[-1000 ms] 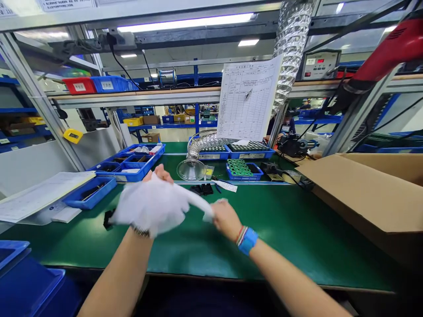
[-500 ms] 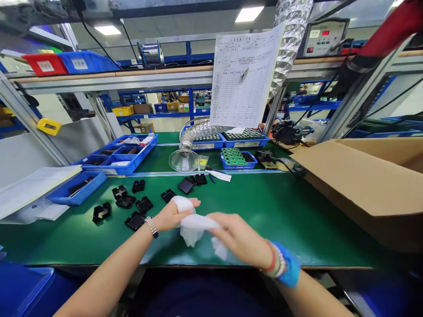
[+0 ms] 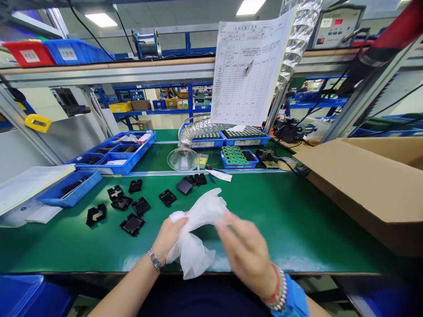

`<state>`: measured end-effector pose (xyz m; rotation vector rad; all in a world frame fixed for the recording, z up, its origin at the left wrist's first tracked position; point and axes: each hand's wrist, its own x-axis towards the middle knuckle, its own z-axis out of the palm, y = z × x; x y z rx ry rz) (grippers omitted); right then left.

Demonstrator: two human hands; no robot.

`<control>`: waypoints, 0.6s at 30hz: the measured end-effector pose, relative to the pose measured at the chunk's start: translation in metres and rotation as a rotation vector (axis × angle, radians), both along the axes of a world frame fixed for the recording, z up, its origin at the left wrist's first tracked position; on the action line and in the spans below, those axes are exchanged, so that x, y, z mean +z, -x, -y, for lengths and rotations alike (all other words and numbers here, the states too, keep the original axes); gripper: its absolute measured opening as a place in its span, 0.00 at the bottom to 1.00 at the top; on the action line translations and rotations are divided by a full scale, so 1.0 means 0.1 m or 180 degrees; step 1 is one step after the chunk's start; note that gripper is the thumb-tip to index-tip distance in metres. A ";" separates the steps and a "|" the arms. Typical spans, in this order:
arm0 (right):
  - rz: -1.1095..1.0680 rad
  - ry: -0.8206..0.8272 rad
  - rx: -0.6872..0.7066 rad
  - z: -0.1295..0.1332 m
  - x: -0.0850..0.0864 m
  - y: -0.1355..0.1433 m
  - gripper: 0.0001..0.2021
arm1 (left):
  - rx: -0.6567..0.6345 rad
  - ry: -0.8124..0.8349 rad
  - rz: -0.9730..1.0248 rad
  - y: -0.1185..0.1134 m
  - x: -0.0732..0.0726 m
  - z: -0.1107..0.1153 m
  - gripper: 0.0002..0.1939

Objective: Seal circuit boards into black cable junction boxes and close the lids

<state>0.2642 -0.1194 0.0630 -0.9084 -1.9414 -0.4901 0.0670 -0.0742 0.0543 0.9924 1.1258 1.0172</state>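
Observation:
My left hand [image 3: 170,237] is closed round a thin white crumpled sheet [image 3: 208,204], perhaps foam wrap or tissue, over the front of the green bench. One part of the sheet arches up to the right, and a loose flap hangs below. Close against its right end is my right hand [image 3: 246,251]; its fingers are smeared by motion, so whether they grip the sheet is unclear. Beyond my left hand lie several black plastic housings [image 3: 167,198], spread over the left half of the bench. Whether anything is wrapped inside the sheet does not show.
An open cardboard box [image 3: 350,176] stands on the right. A blue divided tray [image 3: 132,160] sits at back left, near a smaller blue tray [image 3: 71,198]. Behind are a clear funnel-shaped hood [image 3: 183,159], pliers [image 3: 212,178] and a blue bin of green round-celled parts [image 3: 235,166].
The white sheet has spread from a bunched strip between both hands into a raised, wider shape. My left hand has come lower and nearer; my right hand has also shifted slightly right.

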 end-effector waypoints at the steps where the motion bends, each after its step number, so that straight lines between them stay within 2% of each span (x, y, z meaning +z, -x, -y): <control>1: 0.0339 0.0007 0.0214 0.00 -0.05 0.05 0.23 | -0.0089 -0.0020 0.0063 -0.02 0.03 0.00 0.17; 3: 0.0742 0.0279 0.0367 -0.08 -0.17 0.14 0.22 | -0.0345 -0.0064 0.0063 -0.07 0.08 0.05 0.14; 4: 0.0724 0.0452 0.0347 -0.15 -0.22 0.16 0.20 | -0.0457 -0.0085 -0.0004 -0.09 0.11 0.08 0.13; 6: 0.0399 0.0858 0.0418 -0.31 -0.29 0.15 0.18 | -0.0591 -0.0205 -0.0334 -0.09 0.13 0.15 0.13; 8: -0.0027 0.1373 0.0700 -0.43 -0.28 0.07 0.15 | -0.0737 -0.0423 -0.0849 -0.05 0.12 0.20 0.17; 11: -0.0752 0.2492 0.1237 -0.45 -0.19 -0.06 0.12 | -0.1078 -0.0964 -0.1636 0.07 0.11 0.25 0.22; 14: -0.1857 0.3942 0.1863 -0.36 -0.11 -0.07 0.05 | -0.1334 -0.1549 -0.2049 0.16 0.15 0.26 0.24; 16: -0.2686 0.4671 0.2311 -0.30 -0.09 -0.01 0.08 | -0.1493 -0.1803 -0.2098 0.19 0.20 0.26 0.25; 18: -0.3364 0.5020 0.2734 -0.27 -0.09 0.09 0.13 | -0.1650 -0.1943 -0.2008 0.21 0.24 0.25 0.26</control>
